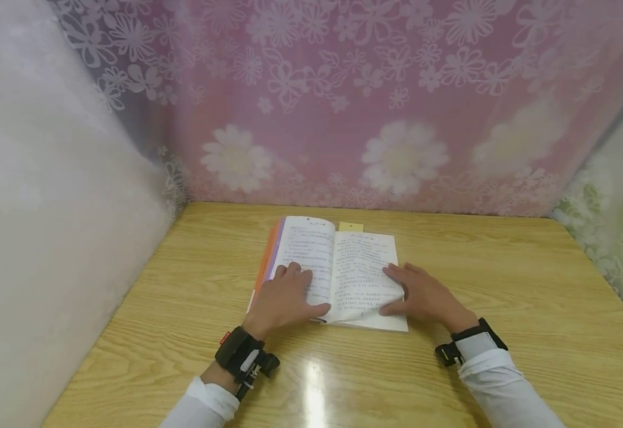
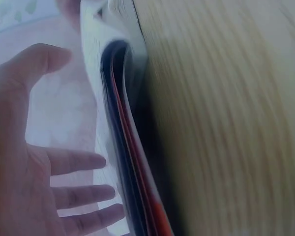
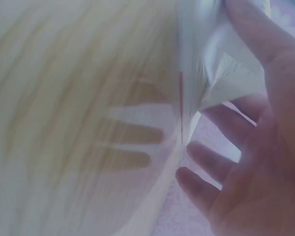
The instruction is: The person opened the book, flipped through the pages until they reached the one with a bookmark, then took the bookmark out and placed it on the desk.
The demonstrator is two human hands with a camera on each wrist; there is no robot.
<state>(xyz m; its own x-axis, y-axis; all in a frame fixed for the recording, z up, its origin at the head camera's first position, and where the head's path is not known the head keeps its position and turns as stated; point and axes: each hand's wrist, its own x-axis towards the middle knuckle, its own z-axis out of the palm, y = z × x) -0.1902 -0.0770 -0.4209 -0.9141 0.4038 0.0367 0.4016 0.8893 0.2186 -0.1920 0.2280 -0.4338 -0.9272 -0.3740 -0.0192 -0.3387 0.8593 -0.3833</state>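
An open book (image 1: 365, 279) with printed pages lies on the wooden table, orange and purple showing along its left edge. My left hand (image 1: 285, 300) rests on the lower left page, fingers spread and thumb near the spine. In the left wrist view, the fingertips of the left hand (image 2: 54, 172) touch the page side, above a curved stack of sheets. At the right page's outer edge is my right hand (image 1: 426, 294), its thumb and fingers apart. A page bulges up at the lower corner beside it. The right wrist view shows a lifted flap of page (image 3: 236, 81) between thumb and fingers.
A yellow tab (image 1: 351, 227) sticks out above the book's top edge. Floral curtains (image 1: 311, 119) stand behind the table (image 1: 504, 285), with a white sheet (image 1: 65, 208) on the left. Both wrists wear black straps with small cameras.
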